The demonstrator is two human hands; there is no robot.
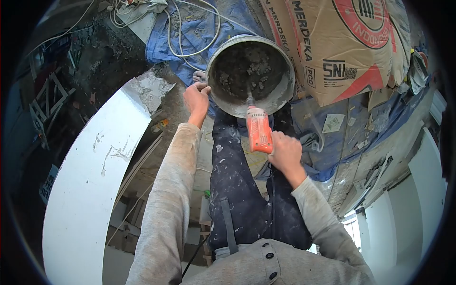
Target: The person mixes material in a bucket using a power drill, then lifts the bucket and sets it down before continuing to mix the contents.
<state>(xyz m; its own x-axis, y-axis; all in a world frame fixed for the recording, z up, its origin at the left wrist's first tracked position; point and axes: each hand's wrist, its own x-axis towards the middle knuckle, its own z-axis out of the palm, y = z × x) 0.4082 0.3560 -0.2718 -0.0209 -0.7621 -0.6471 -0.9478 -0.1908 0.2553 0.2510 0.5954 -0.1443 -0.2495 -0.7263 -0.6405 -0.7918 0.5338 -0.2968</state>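
A round bucket (287,102) tilts toward me near my feet, its inner wall coated in grey. Wet, lumpy grey mortar (256,66) lies in the bottom. My right hand (286,151) is wrapped round the handle of an orange power drill (259,127). The drill's grey-smeared shaft points into the bucket; its far end is lost in the dark mix. At the bucket's left edge, my left hand (195,100) is closed, with thumb and fingers pinching the rim.
Brown paper cement sacks (327,47) stand right of the bucket. A blue tarpaulin (190,33) with a looped pale cable (218,28) lies beyond it. On the left runs a long white curved panel (95,161) with mortar on its far end. Scraps litter the right side.
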